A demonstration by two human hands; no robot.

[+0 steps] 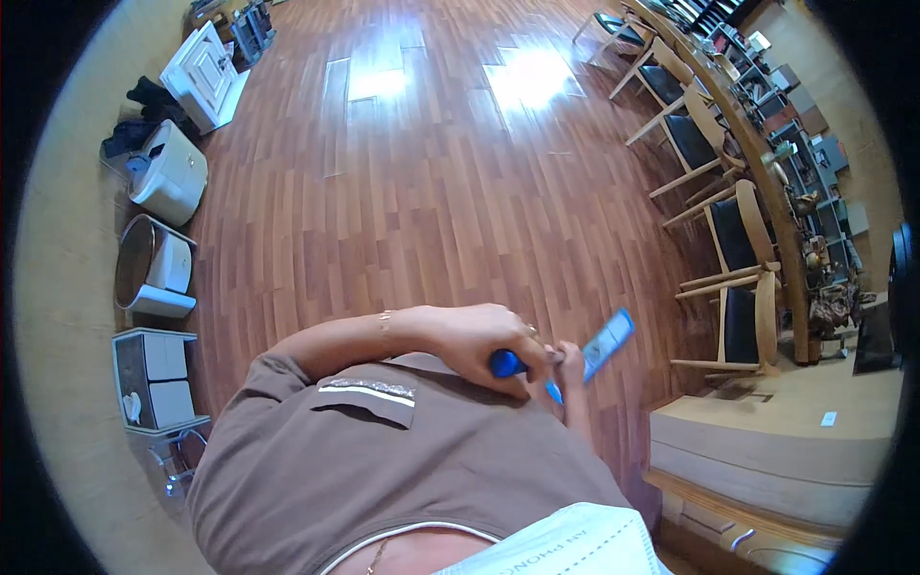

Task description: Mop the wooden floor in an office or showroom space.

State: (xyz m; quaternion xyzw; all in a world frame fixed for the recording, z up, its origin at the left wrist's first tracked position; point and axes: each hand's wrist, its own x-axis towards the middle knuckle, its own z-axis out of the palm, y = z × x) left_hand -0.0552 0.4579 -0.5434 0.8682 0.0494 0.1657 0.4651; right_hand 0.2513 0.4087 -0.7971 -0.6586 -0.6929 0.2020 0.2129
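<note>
My left hand [476, 337] is closed round the top of the pole of a flat mop, whose dark blue grip end [505, 362] points up towards me. Further down the pole, my right hand [569, 364] is closed on it, and looks smaller below the left. The mop's head [608, 341] is a long blue rectangle with a paler grey middle, tilted up to the right above or on the wooden floor [431, 220]. My hands and right forearm hide part of the head and most of the pole.
Wooden chairs [738, 230] with dark seats line a long table [767, 163] on the right, which bears many small items. A pale wooden cabinet [767, 455] stands near right. Along the left wall are white bins [172, 177], a small drawer unit [163, 379] and a white panelled piece [204, 72].
</note>
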